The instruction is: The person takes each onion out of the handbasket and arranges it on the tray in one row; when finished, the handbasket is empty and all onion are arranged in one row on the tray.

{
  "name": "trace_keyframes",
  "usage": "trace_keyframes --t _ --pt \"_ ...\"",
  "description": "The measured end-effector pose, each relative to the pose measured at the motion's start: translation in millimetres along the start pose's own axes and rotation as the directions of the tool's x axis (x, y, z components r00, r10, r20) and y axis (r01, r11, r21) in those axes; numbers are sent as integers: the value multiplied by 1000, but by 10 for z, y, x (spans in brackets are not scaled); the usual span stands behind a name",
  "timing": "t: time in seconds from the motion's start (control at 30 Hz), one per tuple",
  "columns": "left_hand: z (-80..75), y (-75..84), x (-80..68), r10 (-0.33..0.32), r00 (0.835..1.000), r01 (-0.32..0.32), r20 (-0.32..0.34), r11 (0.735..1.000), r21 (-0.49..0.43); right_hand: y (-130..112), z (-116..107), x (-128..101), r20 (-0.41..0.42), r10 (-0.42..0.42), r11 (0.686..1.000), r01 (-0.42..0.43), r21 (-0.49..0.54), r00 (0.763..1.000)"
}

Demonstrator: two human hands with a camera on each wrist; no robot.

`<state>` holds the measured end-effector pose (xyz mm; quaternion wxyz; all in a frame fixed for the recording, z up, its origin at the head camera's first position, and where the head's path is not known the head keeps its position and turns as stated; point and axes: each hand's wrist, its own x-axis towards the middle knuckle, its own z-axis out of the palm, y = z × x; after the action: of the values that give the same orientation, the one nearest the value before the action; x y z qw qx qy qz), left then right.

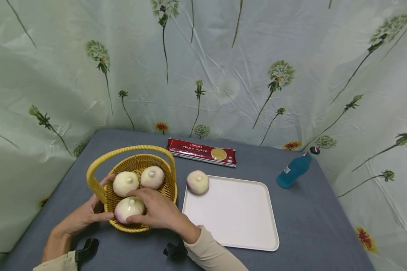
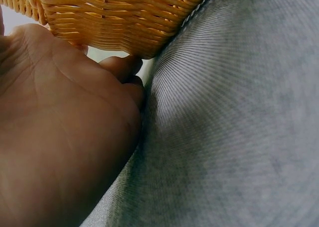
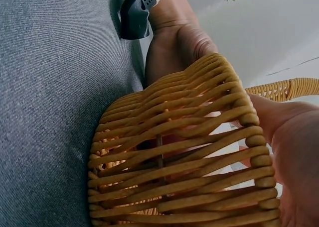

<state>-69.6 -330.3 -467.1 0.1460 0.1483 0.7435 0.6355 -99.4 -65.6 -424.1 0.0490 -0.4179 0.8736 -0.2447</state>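
A yellow wicker basket [image 1: 167, 188] with a hoop handle stands on the grey table and holds three pale, purple-tinged onions. My right hand [image 1: 146, 207] reaches over the near rim and grips the nearest onion [image 1: 126, 209] from above. The other two onions [image 1: 124, 183] [image 1: 152, 177] lie behind it. My left hand [image 1: 100, 205] cups the basket's left wall, thumb at the front and fingers round the back. The left wrist view shows my left palm [image 2: 60, 137] pressed against the weave of the basket [image 2: 119, 18]. Through the basket [image 3: 184, 162], the right wrist view shows little of the onion.
A fourth onion [image 1: 197, 181] sits on the far left corner of a white tray [image 1: 237, 218] right of the basket. A red pasta packet [image 1: 201, 151] lies behind them. A blue bottle [image 1: 293, 169] stands at the far right. Flowered curtains surround the table [image 1: 312, 226].
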Motion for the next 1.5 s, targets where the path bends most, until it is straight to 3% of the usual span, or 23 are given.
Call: trace_keyframes --t 0.27,0.5,0.97,1.13,1.5 --pt "16 42 -19 -21 1000 21 0 1000 -4 -12 13 0 13 -4 1000 5 -30 1000" --pt "-2 19 -31 -1 1000 1 7 1000 -10 -27 34 -1 4 -17 998 17 -61 1000" --pt "-10 2 -23 13 1000 -12 20 999 -33 -40 42 -36 16 54 996 -53 -71 998" --pt "-5 9 -25 -16 1000 16 14 999 -34 -37 42 -49 6 53 997 -52 -59 999" --pt "5 9 -13 -9 1000 9 10 1000 -24 -36 35 -61 -35 32 995 -35 -96 999"
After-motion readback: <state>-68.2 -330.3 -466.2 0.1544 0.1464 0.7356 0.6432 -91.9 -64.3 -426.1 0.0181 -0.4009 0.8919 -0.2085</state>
